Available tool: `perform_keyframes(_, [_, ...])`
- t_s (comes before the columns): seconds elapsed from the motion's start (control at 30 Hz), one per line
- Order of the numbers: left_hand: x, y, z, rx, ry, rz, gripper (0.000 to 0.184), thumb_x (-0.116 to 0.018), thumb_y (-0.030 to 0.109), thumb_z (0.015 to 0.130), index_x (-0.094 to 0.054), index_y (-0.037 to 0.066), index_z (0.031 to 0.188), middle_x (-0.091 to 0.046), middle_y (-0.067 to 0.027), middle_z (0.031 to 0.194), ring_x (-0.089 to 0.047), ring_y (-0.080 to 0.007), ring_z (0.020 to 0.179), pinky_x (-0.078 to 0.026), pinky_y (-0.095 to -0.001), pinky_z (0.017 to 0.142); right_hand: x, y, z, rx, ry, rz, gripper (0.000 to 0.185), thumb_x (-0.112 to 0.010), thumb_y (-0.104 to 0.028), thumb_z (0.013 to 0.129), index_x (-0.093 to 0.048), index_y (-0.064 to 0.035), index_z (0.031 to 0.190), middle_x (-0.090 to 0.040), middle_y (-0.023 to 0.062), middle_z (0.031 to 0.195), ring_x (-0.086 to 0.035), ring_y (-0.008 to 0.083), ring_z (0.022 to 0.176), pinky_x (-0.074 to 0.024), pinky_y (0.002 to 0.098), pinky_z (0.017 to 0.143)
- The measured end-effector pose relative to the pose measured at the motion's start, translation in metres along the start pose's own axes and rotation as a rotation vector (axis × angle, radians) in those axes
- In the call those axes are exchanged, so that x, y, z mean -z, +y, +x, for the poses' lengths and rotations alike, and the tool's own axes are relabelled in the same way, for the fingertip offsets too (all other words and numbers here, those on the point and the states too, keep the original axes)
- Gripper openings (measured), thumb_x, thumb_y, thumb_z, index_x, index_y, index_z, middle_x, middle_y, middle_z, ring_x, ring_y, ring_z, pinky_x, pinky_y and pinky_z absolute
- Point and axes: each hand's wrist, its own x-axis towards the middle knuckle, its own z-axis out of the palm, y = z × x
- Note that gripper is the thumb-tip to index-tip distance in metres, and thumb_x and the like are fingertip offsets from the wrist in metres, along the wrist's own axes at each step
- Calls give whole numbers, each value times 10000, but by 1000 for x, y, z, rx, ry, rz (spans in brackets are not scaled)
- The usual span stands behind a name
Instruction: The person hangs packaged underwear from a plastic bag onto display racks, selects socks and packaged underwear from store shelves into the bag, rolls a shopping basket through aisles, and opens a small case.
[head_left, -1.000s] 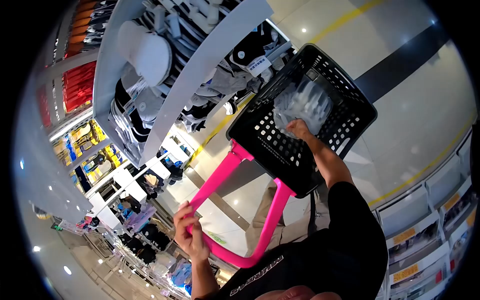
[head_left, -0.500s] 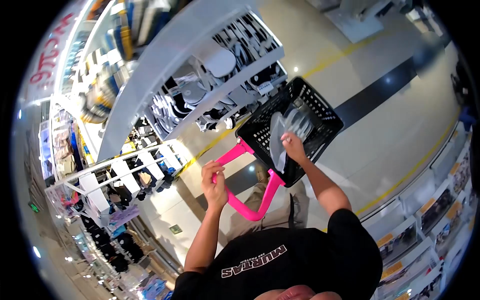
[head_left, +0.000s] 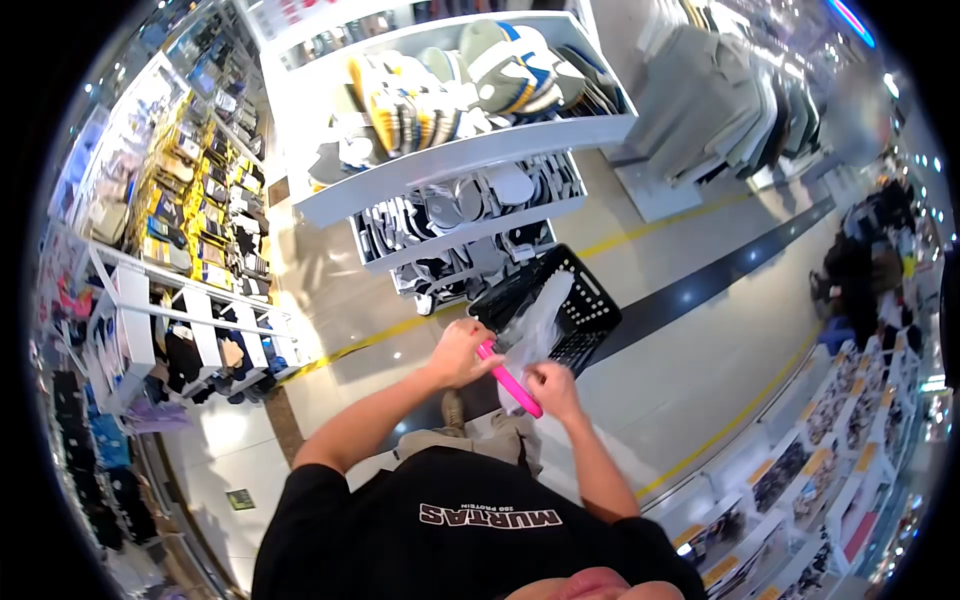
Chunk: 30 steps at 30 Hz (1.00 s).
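My left hand (head_left: 462, 354) is closed round the pink handle (head_left: 511, 380) of a black shopping basket (head_left: 597, 312). The basket hangs tilted in front of my legs, its side walls full of small holes. A translucent plastic bag (head_left: 538, 322) stretches from inside the basket up over its near rim, toward the handle. At the bag's near edge, beside the lower end of the handle, my right hand (head_left: 554, 387) is curled with its fingers pinched on the plastic. What lies inside the bag cannot be made out.
Ahead stands a white tiered display with slippers (head_left: 500, 70) on top and grey and black ones below. Garments (head_left: 735, 110) hang at the back right. White bins (head_left: 840, 430) line the right, and a sock rack (head_left: 185, 220) stands at the left. Yellow lines (head_left: 650, 228) cross the floor.
My right hand has come out of the basket toward my body, drawing the plastic bag up. The handle has swung closer to the right hand. My view has turned and the display appears farther off.
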Motion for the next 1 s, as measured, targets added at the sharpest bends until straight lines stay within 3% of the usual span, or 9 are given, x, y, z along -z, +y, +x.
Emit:
perform_keyframes(0.07, [14, -2, -8, -144, -66, -18, 544, -753, 541, 773, -651, 76, 1034, -578, -153, 1068, -546, -340, 1048, -436, -447, 917, -5, -31, -22, -54, 109, 62, 157, -629, -68, 823, -739, -35, 930, -690, 151, 849, -678, 286, 750, -530, 363, 711])
perform_keyframes(0.17, [24, -12, -14, -267, -267, -42, 528, -782, 490, 750, -633, 91, 1063, -578, -148, 1041, -550, -355, 1028, -444, -445, 907, -5, -45, -47, -132, 315, 5, 167, -622, -40, 834, -739, -40, 954, -692, 143, 864, -677, 269, 772, -528, 354, 717])
perform_keyframes(0.23, [10, -19, -18, -326, -300, -8, 437, -771, 432, 753, -598, 84, 954, -596, -130, 981, -589, -344, 959, -477, -451, 833, -6, -34, -57, -71, 409, -51, 183, -613, -28, 847, -740, -37, 978, -708, 136, 900, -686, 281, 823, -531, 356, 752])
perform_keyframes(0.37, [-5, -9, -16, -228, -517, 119, 329, -712, 409, 796, -657, 91, 862, -678, -150, 811, -669, -365, 825, -531, -482, 726, 6, -45, -74, -181, 489, -69, 228, -562, 3, 862, -720, -6, 1027, -708, 162, 1023, -685, 313, 937, -530, 378, 821])
perform_keyframes(0.57, [-20, 8, -35, -233, -647, 188, 258, -717, 398, 756, -709, 153, 838, -699, -119, 760, -692, -352, 758, -535, -480, 659, 37, -47, -89, -60, 612, -232, 259, -508, 53, 859, -720, -3, 997, -702, 165, 1019, -662, 329, 965, -509, 393, 856])
perform_keyframes(0.67, [-22, 16, -53, -160, -632, 181, 234, -727, 367, 734, -724, 168, 856, -706, -107, 789, -696, -339, 782, -537, -471, 678, 61, -68, -88, -27, 569, -256, 246, -505, 42, 857, -724, -16, 954, -697, 154, 986, -657, 326, 954, -504, 403, 857])
perform_keyframes(0.77, [-17, 30, -68, -71, -571, 188, 196, -732, 315, 720, -725, 174, 857, -710, -110, 819, -698, -328, 805, -537, -467, 688, 76, -65, -89, 62, 232, -320, 232, -506, 6, 867, -726, -40, 923, -688, 154, 946, -653, 334, 940, -500, 421, 853])
perform_keyframes(0.87, [-10, 52, -89, 30, -481, 195, 185, -731, 280, 709, -725, 165, 853, -709, -119, 822, -698, -332, 812, -540, -465, 700, 49, -16, -97, 130, -115, -313, 191, -526, -56, 898, -716, -39, 902, -672, 166, 917, -648, 327, 882, -504, 401, 811])
perform_keyframes(1.0, [-28, 62, -112, 186, -406, 223, 180, -728, 250, 702, -727, 146, 848, -710, -133, 823, -699, -347, 823, -548, -462, 716, -8, -3, -139, 201, -203, -135, 227, -569, -184, 953, -710, -15, 898, -649, 162, 860, -636, 345, 836, -497, 410, 769])
